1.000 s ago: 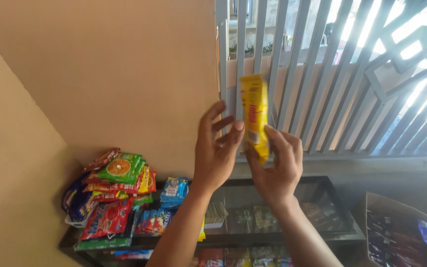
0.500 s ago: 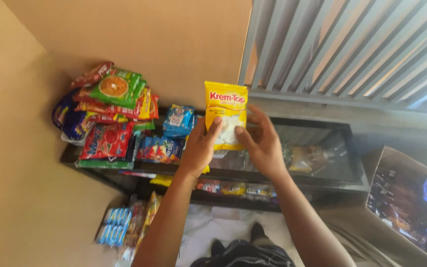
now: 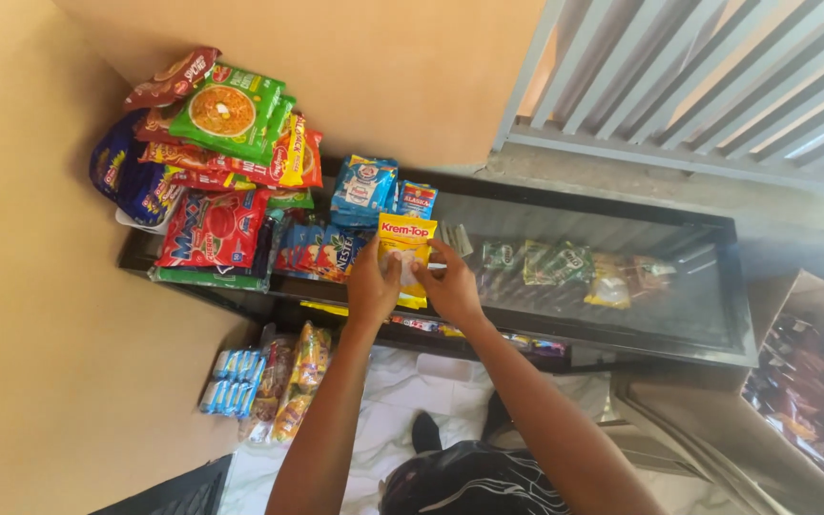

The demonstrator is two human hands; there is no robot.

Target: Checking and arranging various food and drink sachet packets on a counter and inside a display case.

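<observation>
Yellow sachet (image 3: 405, 250) sits upright between both hands, held just above the glass top of the display case (image 3: 717, 286), near the case's left half. Left hand (image 3: 374, 286) comes up from below with the forearm stretched forward — its thumb presses the sachet's front lower edge while the fingers wrap behind, a narrow grip closed on the packet. Right hand (image 3: 450, 286) mirrors it from the other side, fingers curled on the sachet's right edge, wrist bent slightly inward. Both arms run nearly parallel, converging at the packet. Just left of the hands lie blue sachets (image 3: 366, 191) and a heap of snack packets (image 3: 221, 162) — red, green and blue — piled in the corner against the tan wall (image 3: 40, 334). Grey window bars (image 3: 698, 86) rise behind the case.
</observation>
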